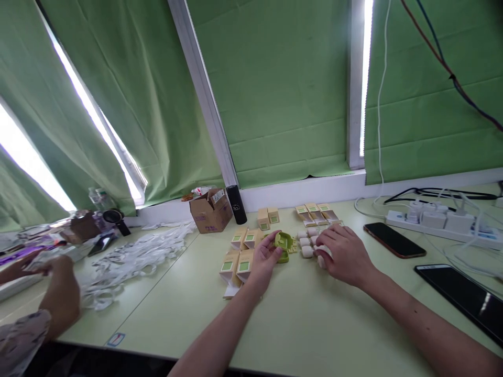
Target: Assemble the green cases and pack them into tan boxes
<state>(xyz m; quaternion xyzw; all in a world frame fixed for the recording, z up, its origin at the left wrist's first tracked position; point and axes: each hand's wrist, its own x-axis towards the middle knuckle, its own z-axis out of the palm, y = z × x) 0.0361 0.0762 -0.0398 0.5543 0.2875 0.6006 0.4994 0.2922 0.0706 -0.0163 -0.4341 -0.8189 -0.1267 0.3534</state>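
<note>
My left hand (267, 257) is closed around a small olive-green plastic case (283, 241), whose lid hangs open. Flat green pieces (294, 247) lie right beside it on the table. Over a cluster of small white rounded blocks (306, 250), my right hand (342, 252) is bent down, its thumb and fingertips closed at a white block (321, 262) on the near side. The fingers partly cover this block and those behind it. Left of my left hand stand several small kraft boxes (228, 264) with green labels and raised flaps.
More kraft boxes (312, 213) stand behind the blocks. A carton (211, 212) and a black cylinder (236, 205) are at the back. Phones (394, 240) and a power strip (440, 222) lie right. At left, a co-worker's arm (61, 293) is near white straps (133, 262).
</note>
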